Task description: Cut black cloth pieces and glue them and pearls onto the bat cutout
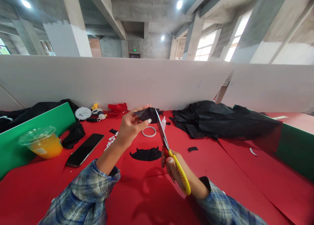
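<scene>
Between the thumb and fingers of my left hand [130, 127] is a small piece of black fabric [147, 114], raised above the table. My right hand [175, 166] grips a pair of scissors [180, 172] with yellow handles and some red on the inside. Their metal blades point up and away, with the tips at the right edge of the fabric; whether they are cutting into it I cannot tell. Below, a cut black fabric strip [146, 154] with jagged ends lies flat on the red table covering. A white ring [148, 131] and a small white bottle [164, 123] stand behind it.
A phone [85, 149], white beads [111, 140] and a lidded cup of orange drink [45, 143] are at left. A heap of black fabric [220, 120] lies at back right, a small black scrap [192, 149] before it. A white partition [147, 81] borders the back.
</scene>
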Action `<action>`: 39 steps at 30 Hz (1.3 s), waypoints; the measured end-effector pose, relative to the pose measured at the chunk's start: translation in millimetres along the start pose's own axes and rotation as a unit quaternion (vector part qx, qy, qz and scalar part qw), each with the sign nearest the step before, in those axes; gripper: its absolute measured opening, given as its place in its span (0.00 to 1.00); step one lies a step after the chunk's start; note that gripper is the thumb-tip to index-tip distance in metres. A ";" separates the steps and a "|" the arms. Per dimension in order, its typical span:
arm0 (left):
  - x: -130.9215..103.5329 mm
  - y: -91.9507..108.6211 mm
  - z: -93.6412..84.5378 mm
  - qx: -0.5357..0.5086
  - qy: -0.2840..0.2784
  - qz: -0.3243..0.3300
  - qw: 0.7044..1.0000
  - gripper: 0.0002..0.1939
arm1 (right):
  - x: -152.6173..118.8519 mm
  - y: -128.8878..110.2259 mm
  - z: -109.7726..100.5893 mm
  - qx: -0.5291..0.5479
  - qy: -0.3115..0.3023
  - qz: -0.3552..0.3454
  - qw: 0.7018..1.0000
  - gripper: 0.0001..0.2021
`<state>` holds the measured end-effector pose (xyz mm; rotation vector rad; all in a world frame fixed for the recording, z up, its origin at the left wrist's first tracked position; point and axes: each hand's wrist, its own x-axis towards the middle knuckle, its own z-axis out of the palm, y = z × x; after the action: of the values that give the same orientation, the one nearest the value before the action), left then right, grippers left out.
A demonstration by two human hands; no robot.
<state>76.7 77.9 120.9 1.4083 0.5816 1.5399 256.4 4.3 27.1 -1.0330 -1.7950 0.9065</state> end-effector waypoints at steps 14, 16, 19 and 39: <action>0.4 -1.3 -2.3 0.022 -0.018 0.025 0.999 0.20 | 4.9 -1.5 2.2 -0.024 0.034 0.046 0.998 0.31; 0.6 -0.7 -2.7 0.026 -0.020 0.023 0.999 0.21 | 5.1 -4.5 2.3 -0.030 0.037 0.053 0.997 0.31; 0.9 -0.6 -3.7 0.035 -0.022 0.024 0.999 0.21 | 5.9 -6.9 2.8 -0.035 0.041 0.067 0.996 0.31; 0.9 -0.4 -5.1 0.059 -0.047 -0.019 0.997 0.24 | -2.4 -21.2 -5.8 0.008 -0.003 -0.010 1.000 0.33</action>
<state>72.1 80.1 119.8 1.5409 0.6462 1.4213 256.4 -5.2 47.0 -1.0012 -1.7966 0.9107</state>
